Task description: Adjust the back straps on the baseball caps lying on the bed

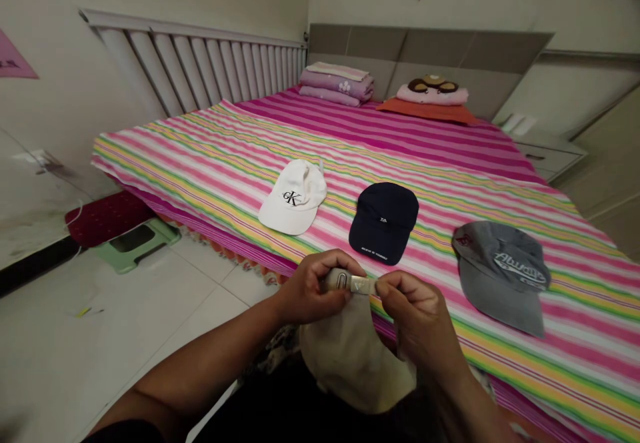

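I hold a cream baseball cap (353, 356) in front of me, just short of the bed's near edge. My left hand (313, 289) pinches its back strap by the metal buckle (350, 283). My right hand (417, 316) grips the other end of that strap. Both hands are closed on it, and the cap's crown hangs below them. On the striped bedspread (425, 156) lie three more caps in a row: a white cap (295, 196) at the left, a navy cap (384, 221) in the middle, and a grey cap (503, 273) at the right.
Folded purple bedding (337, 84) and an orange pillow with a plush toy (433, 99) sit at the headboard. A white radiator (200, 63) lines the left wall. A green stool (137, 243) and a red cushion (103, 216) rest on the tiled floor. A nightstand (543, 149) stands at the right.
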`<action>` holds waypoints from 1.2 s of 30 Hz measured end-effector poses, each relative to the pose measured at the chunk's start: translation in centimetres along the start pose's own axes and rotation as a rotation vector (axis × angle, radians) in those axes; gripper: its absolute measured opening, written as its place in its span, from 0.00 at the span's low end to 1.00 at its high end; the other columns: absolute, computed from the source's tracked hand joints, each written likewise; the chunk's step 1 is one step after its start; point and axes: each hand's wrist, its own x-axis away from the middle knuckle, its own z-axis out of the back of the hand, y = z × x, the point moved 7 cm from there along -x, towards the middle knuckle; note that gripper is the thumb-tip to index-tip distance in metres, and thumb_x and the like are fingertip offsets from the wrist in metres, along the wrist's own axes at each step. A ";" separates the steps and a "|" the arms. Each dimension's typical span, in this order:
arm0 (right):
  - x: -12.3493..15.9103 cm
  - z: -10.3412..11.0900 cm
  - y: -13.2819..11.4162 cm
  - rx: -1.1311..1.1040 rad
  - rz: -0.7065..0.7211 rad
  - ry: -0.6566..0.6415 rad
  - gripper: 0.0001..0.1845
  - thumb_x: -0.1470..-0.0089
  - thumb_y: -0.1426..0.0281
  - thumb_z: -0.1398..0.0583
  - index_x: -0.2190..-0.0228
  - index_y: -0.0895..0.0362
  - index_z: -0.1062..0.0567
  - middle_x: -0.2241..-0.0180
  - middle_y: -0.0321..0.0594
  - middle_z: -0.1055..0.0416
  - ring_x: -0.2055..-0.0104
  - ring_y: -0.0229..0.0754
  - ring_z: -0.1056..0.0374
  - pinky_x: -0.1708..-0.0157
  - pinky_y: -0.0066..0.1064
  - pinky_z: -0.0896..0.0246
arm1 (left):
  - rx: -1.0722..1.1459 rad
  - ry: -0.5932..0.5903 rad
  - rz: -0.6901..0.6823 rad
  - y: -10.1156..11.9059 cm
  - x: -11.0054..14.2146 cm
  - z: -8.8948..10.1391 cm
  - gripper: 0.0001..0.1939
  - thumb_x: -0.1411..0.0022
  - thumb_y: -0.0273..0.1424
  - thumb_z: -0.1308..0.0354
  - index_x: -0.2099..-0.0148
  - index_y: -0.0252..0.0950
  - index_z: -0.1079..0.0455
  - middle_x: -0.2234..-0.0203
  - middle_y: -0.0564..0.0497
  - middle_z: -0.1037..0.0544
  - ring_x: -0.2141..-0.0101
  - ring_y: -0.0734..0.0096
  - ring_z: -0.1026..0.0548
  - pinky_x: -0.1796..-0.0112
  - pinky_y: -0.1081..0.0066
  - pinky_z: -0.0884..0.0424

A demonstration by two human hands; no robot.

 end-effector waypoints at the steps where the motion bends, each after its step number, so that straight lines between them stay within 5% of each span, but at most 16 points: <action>1: 0.0 0.0 0.1 -0.006 -0.009 0.004 0.13 0.54 0.63 0.40 0.81 0.58 0.31 0.86 0.29 0.44 0.84 0.29 0.54 0.85 0.22 0.55 | -0.034 -0.010 -0.038 0.3 0.1 0.0 0.12 0.50 0.27 0.41 0.61 0.31 0.32 0.71 0.48 0.28 0.70 0.72 0.30 0.69 0.73 0.34; 15: 0.3 0.0 -1.0 0.156 0.172 0.001 0.11 0.50 0.65 0.42 0.79 0.58 0.30 0.83 0.30 0.38 0.80 0.31 0.47 0.80 0.23 0.51 | -0.345 0.129 -0.435 3.5 0.0 0.2 0.13 0.51 0.28 0.37 0.60 0.33 0.28 0.68 0.44 0.24 0.65 0.69 0.25 0.64 0.69 0.29; 19: 0.3 0.2 -1.3 0.151 0.195 0.002 0.11 0.50 0.65 0.42 0.79 0.57 0.30 0.83 0.30 0.38 0.80 0.31 0.47 0.80 0.23 0.51 | -0.505 0.148 -0.501 4.3 0.3 0.1 0.13 0.50 0.30 0.37 0.60 0.33 0.28 0.68 0.45 0.23 0.66 0.70 0.25 0.54 0.61 0.34; 25: 0.6 -0.5 -1.7 0.164 0.196 -0.037 0.12 0.50 0.66 0.41 0.81 0.58 0.31 0.84 0.31 0.41 0.80 0.32 0.49 0.81 0.24 0.53 | -0.588 0.106 -0.454 4.8 0.6 -0.4 0.12 0.48 0.31 0.39 0.60 0.35 0.29 0.66 0.47 0.22 0.64 0.70 0.25 0.48 0.56 0.42; 30: 0.7 -1.5 -0.3 -0.281 -0.021 -0.183 0.11 0.51 0.61 0.41 0.73 0.56 0.33 0.83 0.29 0.43 0.84 0.30 0.51 0.85 0.23 0.56 | -0.519 0.061 -0.388 4.5 0.6 -0.4 0.11 0.46 0.32 0.41 0.59 0.36 0.32 0.65 0.47 0.23 0.63 0.70 0.26 0.47 0.56 0.43; 36: 0.7 -1.6 0.7 -0.260 -0.059 -0.250 0.11 0.50 0.64 0.40 0.77 0.57 0.34 0.85 0.28 0.43 0.84 0.29 0.51 0.85 0.21 0.57 | -0.382 0.021 -0.343 3.5 0.4 -0.6 0.10 0.47 0.30 0.41 0.61 0.34 0.32 0.67 0.47 0.24 0.64 0.69 0.27 0.55 0.62 0.35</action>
